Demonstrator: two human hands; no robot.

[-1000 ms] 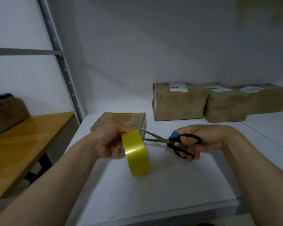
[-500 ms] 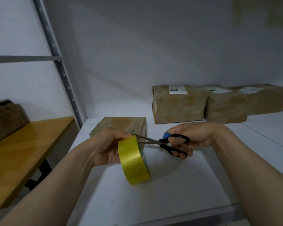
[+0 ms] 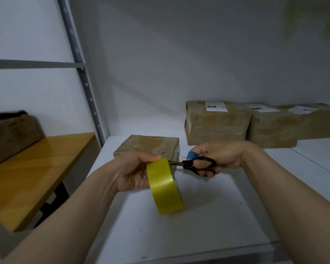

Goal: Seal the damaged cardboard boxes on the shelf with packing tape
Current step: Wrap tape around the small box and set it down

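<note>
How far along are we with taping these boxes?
Done: nothing I can confirm; no yellow tape shows on any box. In hand: the left hand grips the yellow tape roll, the right hand holds the scissors, blades at the roll's edge. Left: the flat box behind the hands and the three boxes at the back.

I see a white shelf (image 3: 198,235) carrying a flat box (image 3: 152,143) near its left edge and three taller boxes (image 3: 217,124) (image 3: 271,130) (image 3: 322,124) side by side at back right. Left of it, a wooden bench (image 3: 36,168) bears a dark box (image 3: 10,134).
</note>
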